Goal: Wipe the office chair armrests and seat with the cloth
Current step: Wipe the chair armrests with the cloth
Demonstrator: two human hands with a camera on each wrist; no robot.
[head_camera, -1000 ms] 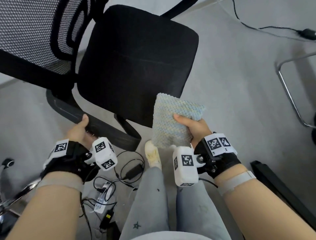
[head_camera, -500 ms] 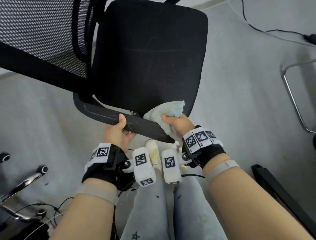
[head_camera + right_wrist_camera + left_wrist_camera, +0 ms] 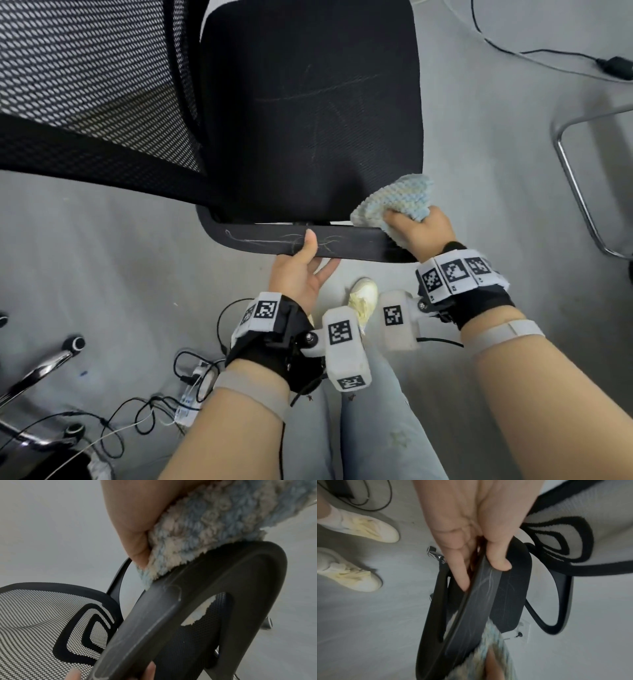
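The black office chair has a dark mesh seat and a black plastic armrest along its near side, marked with pale scratches. My left hand grips this armrest at its middle, thumb on top and fingers underneath. My right hand holds a fluffy light-blue and cream cloth bunched against the armrest's right end. In the right wrist view the cloth lies over the curved front of the armrest. The far armrest shows only as a black loop.
The mesh backrest fills the upper left. Cables and a power strip lie on the grey floor at lower left beside chrome chair legs. A chrome frame stands at right. My pale shoes are under the armrest.
The chair has swung nearer and turned. My left hand slid along the armrest toward its middle. My right hand brought the cloth from the seat edge onto the armrest's right end.
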